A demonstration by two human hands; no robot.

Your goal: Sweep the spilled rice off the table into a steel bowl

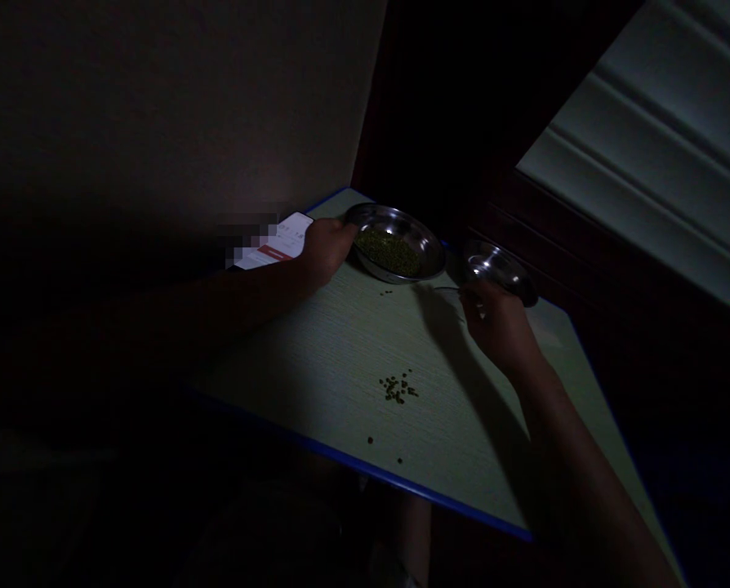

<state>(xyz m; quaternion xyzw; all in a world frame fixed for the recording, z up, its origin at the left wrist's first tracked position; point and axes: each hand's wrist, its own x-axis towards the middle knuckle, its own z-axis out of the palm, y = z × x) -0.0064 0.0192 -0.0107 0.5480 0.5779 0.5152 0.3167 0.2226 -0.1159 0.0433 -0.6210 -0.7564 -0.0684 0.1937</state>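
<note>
In a dim room, a person's right hand (498,325) pinches a thin metal utensil (447,289), apparently a spoon or tweezers, though the gloom leaves its form unclear; its tip points toward ten o'clock, at the larger of two dishes. The left hand (325,249) is closed over the nine o'clock rim of a round stainless-steel bowl (423,237), steadying it. Inside lies a heap of small green beans (389,251), banked against the bowl's near side. At the right hand's one o'clock, just beside the knuckles, sits a smaller shiny steel dish (500,269), seemingly empty. Both vessels rest at the far end of a pale wood-grain tabletop edged in blue (340,351). Toward six o'clock from the bowl, a loose scatter of the same green beans (398,388) lies on the bare surface, with two strays nearer the front edge. Behind the left wrist lies a white-and-red printed card (279,243).

The risks look plain: the small dish stands close to the table's right edge and a nudge from the wrist could tip it off, while the poor light and a thin tool make dropped beans likely, and these may roll over the edge.
</note>
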